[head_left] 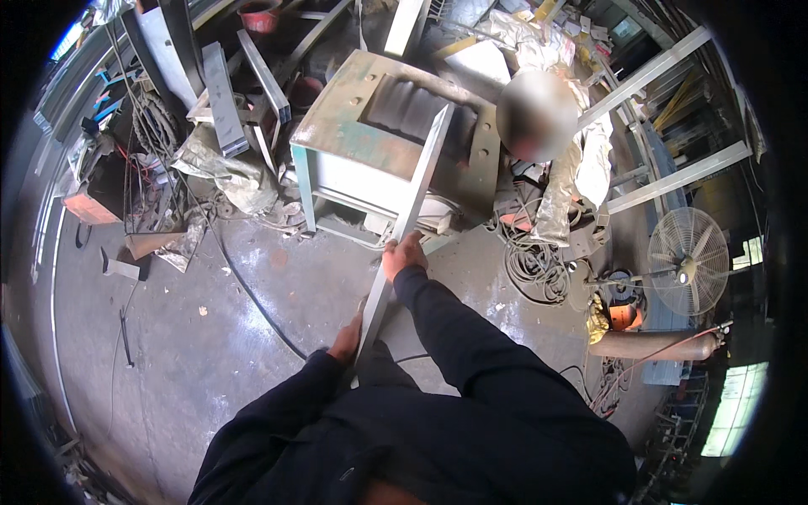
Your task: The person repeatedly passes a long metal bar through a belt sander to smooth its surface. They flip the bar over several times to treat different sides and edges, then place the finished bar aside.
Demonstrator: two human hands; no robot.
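I hold a long pale metal bar (410,206) that runs from my waist up and away onto a worn green and rusty metal machine table (353,139). My right hand (404,255) grips the bar about halfway along, fingers wrapped over its edge. My left hand (346,341) grips the bar's near end, close to my body. Both arms are in dark sleeves. The bar's far end rests on the table top beside a dark ribbed plate (408,109).
A person in light work clothes (560,143) crouches beyond the table at the right. Coiled cables (534,265) lie on the concrete floor. A standing fan (688,261) is at the right. Scrap metal beams and sheets (223,101) pile up at the upper left.
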